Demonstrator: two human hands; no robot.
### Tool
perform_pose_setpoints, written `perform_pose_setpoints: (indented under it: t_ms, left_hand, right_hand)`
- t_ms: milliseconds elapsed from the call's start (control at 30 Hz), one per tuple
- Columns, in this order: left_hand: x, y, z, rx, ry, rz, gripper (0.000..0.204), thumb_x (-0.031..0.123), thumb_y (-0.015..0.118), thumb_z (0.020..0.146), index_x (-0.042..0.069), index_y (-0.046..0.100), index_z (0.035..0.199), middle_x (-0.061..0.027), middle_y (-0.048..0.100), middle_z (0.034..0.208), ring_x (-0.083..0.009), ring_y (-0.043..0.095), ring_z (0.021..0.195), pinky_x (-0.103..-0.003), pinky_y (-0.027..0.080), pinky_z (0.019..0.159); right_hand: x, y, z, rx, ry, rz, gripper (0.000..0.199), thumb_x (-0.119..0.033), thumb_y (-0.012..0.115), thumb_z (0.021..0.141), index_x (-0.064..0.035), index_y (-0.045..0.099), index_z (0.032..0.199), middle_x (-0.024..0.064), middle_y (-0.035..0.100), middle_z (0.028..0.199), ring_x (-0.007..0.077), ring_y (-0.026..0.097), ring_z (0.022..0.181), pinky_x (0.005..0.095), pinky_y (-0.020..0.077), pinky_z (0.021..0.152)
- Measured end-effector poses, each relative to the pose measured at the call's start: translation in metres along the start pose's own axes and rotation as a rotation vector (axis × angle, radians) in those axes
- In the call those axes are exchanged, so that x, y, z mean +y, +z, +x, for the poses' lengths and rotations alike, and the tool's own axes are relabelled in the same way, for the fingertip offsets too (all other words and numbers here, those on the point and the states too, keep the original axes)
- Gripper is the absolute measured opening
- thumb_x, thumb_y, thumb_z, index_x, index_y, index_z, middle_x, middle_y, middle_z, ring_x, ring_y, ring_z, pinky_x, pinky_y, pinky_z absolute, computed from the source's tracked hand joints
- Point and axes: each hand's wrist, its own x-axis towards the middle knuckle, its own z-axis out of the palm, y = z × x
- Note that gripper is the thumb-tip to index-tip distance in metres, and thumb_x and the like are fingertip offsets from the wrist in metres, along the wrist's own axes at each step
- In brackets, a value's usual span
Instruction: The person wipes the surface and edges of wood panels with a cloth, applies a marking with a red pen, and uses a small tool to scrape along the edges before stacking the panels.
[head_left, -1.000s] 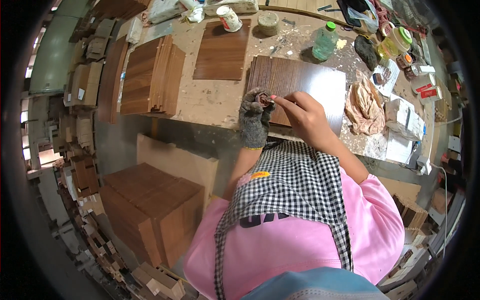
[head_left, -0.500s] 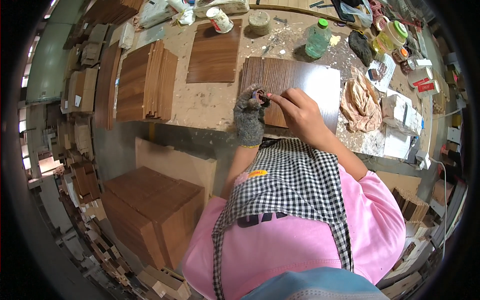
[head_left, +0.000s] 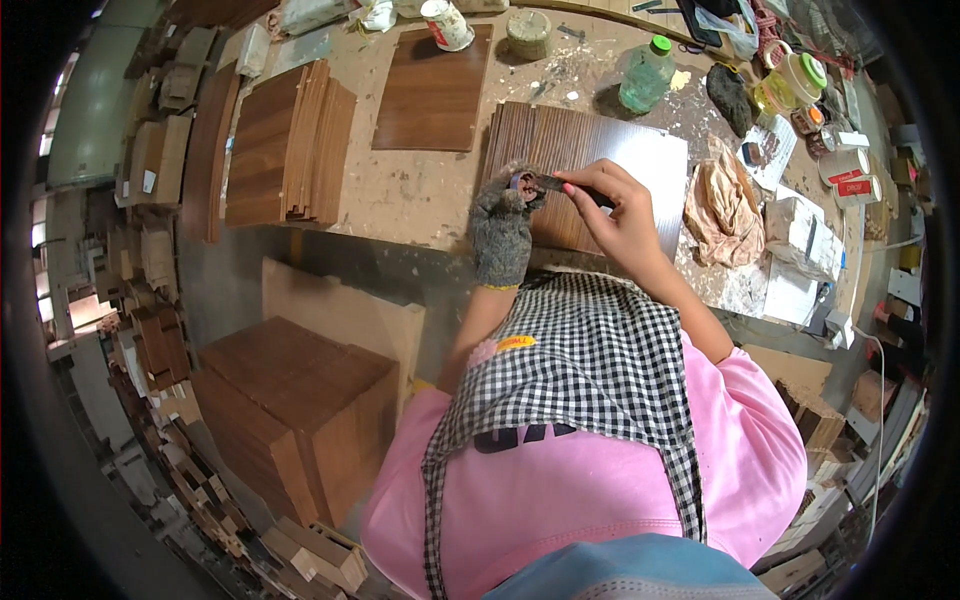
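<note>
My left hand, in a grey knitted glove, is closed around a small round container with a purplish rim and brownish-pink stuff inside. Between the bare fingers of my right hand is a thin dark flat blade, its handle end showing under the fingers. The blade's tip meets the container's opening. Both hands are above the near left part of a stack of dark brown wood-grain panels, whose right side shines with glare.
On the worktable stand more brown panels, a single panel with a white cup, and a green-capped bottle. Crumpled cloth lies right of the stack. A large brown panel pile stands on the floor at left.
My right hand has drawn slightly right and opened its grip a little, exposing more of the blade. My left hand stays nearly in place, holding the container. The view has shifted slightly.
</note>
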Motion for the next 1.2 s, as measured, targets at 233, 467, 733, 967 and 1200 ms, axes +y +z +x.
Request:
perform_pose_setpoints:
  t_ms: [233,467,733,967,1200]
  left_hand:
    - [-0.004,-0.007,0.004,-0.088,-0.080,-0.158,0.047,0.020,0.072,0.092,-0.004,0.056,0.129,-0.0143,0.065,0.119,-0.0262,0.064,0.106,-0.038,0.056,0.094]
    - [-0.011,-0.003,0.004,-0.097,-0.105,-0.159,0.047,0.028,0.070,0.096,-0.001,0.057,0.131,-0.0096,0.065,0.119,-0.0201,0.064,0.105,-0.031,0.055,0.090]
    - [-0.013,-0.009,-0.004,-0.054,-0.140,-0.295,0.047,0.026,0.068,0.097,-0.001,0.053,0.133,-0.0137,0.060,0.127,-0.0259,0.059,0.115,-0.038,0.052,0.099]
    - [-0.013,-0.011,-0.008,0.013,-0.142,-0.190,0.046,0.026,0.069,0.096,0.000,0.056,0.132,-0.0117,0.063,0.122,-0.0240,0.062,0.110,-0.035,0.055,0.093]
    - [-0.006,-0.011,-0.012,0.010,-0.116,-0.163,0.044,0.025,0.069,0.096,0.001,0.058,0.131,-0.0095,0.066,0.117,-0.0218,0.065,0.104,-0.033,0.058,0.086]
  right_hand:
    - [0.007,0.018,-0.005,0.054,-0.358,-0.226,0.031,0.009,0.069,0.085,-0.0015,0.071,0.114,0.0096,0.064,0.090,0.0152,0.062,0.070,0.0258,0.0471,0.056]
    - [0.006,0.019,-0.009,0.021,0.026,0.133,0.023,-0.002,0.067,0.094,-0.0008,0.071,0.116,0.0030,0.064,0.088,0.0060,0.055,0.067,0.0216,0.0440,0.056]
    - [0.007,0.008,-0.005,-0.103,0.482,0.433,0.020,-0.011,0.068,0.095,0.0000,0.074,0.110,0.0060,0.068,0.090,0.0088,0.060,0.078,0.0227,0.0468,0.067]
    - [0.004,0.011,-0.010,0.005,-0.049,-0.021,0.023,-0.001,0.070,0.089,-0.0038,0.073,0.111,0.0094,0.066,0.089,0.0172,0.063,0.069,0.0265,0.0476,0.058]
    - [-0.007,0.016,-0.015,-0.013,-0.237,-0.218,0.029,0.004,0.069,0.084,-0.0028,0.070,0.111,0.0111,0.063,0.090,0.0265,0.066,0.073,0.0357,0.0527,0.061]
